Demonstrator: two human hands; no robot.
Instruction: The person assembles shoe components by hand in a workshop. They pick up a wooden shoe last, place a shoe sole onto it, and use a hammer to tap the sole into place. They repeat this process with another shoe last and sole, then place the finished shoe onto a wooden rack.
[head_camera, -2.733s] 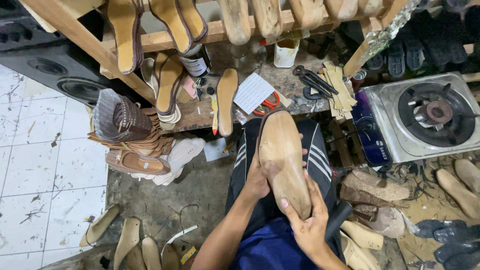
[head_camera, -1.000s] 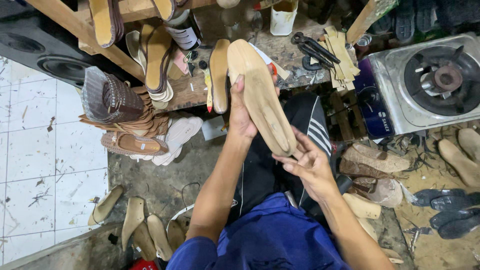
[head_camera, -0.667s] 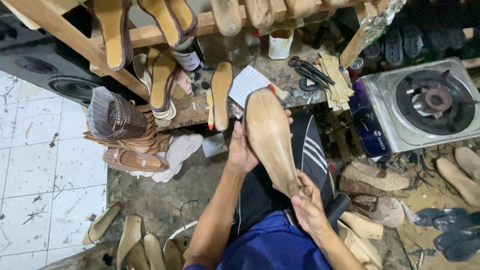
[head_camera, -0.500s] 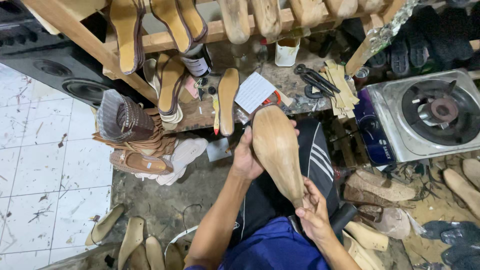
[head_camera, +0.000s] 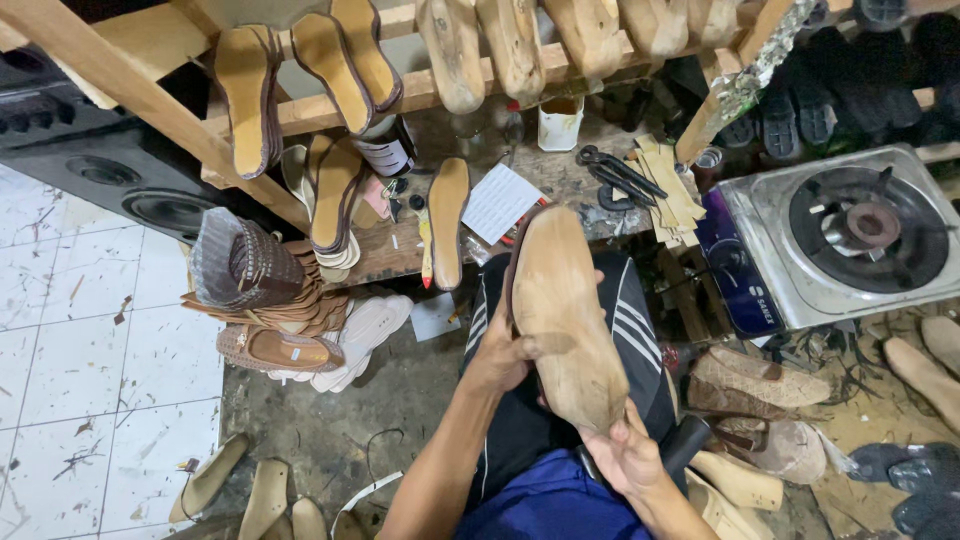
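Note:
I hold a tan wooden shoe last (head_camera: 562, 310) sole-up over my lap, toe pointing away from me. My left hand (head_camera: 500, 352) grips its left side near the middle, thumb laid across the sole. My right hand (head_camera: 622, 456) cups the heel end from below, fingers around the rim. A dark edge of shoe upper shows along the last's left side. Under it lie my black trousers with white stripes (head_camera: 632, 322) and my blue shirt (head_camera: 550, 502).
A low wooden bench (head_camera: 560, 185) carries an insole, a paper, black scissors (head_camera: 615, 175) and a white cup. Lasts and soles hang on a rack (head_camera: 420, 90) above. A gas stove (head_camera: 850, 240) stands right; sandals, soles and shoes litter the floor on both sides.
The last came down from a raised position over the bench to low over my lap. My right hand shifted from its side to under the heel. The view swung slightly.

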